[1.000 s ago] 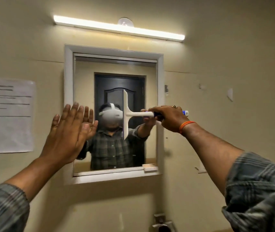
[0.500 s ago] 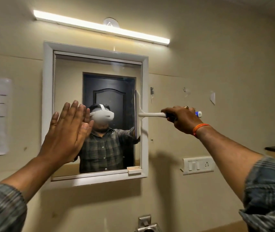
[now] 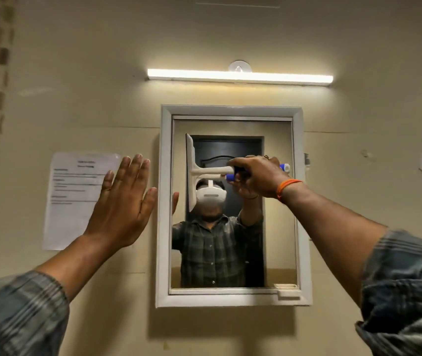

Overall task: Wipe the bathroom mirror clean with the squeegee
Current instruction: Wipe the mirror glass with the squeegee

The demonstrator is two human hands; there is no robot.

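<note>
Right grip (image 3: 257,176): grasps squeegee (image 3: 194,173) handle, blade upright on mirror (image 3: 276,227).
Left grip (image 3: 122,201): released, fingers straight, beside frame.
Paper (image 3: 76,199): writing unreadable.

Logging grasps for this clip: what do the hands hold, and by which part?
The right hand grips the squeegee by the blue end of its handle, blade upright at the mirror. The left hand holds nothing, fingers straight.
</note>
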